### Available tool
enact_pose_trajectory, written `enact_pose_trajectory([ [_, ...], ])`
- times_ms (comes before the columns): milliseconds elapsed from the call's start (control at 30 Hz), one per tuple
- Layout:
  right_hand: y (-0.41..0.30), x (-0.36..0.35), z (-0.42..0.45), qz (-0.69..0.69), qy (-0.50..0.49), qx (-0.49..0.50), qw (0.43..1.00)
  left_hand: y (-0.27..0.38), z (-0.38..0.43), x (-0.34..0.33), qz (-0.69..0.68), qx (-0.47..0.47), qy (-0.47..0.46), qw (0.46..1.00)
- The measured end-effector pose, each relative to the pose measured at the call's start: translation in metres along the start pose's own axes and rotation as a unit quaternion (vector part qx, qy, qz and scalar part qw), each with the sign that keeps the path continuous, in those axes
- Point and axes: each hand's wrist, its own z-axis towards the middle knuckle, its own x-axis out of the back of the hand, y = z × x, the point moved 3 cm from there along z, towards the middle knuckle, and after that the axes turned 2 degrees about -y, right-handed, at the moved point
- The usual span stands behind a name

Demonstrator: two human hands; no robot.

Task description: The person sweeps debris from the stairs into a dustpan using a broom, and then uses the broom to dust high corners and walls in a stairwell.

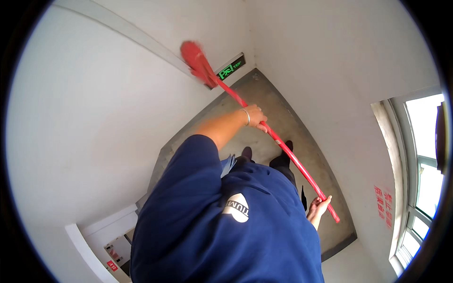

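A long red pole (300,166) runs slantwise across the view, from upper left to lower right. At its upper end is a red head (199,63), blurred, probably of a mop or a broom; it is seen against the white wall and partly in front of a green-lit exit sign (230,69). My left hand (255,118), with a bangle at the wrist, is closed round the upper part of the pole. Near the pole's lower end, my right hand (318,208) holds it between thumb and fingers. Whether the head touches the wall, I cannot tell.
White walls (311,46) meet in a corner beyond my feet, above a grey floor (262,92) with a darker border. A window (410,159) is at the right, with red writing on the wall beside it. At the lower left is an opening with a white frame (85,251).
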Motion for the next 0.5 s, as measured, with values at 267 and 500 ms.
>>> enact_pose_trajectory([
  [267, -0.052, 0.068, -0.017, 0.025, -0.006, 0.095, 0.995, 0.099, 0.051, 0.026, 0.015, -0.008, -0.093, 0.996],
  [500, -0.020, 0.051, 0.039, 0.145, -0.097, -0.035, 0.984, 0.184, 0.038, 0.204, 0.211, -0.080, 0.092, 0.970],
])
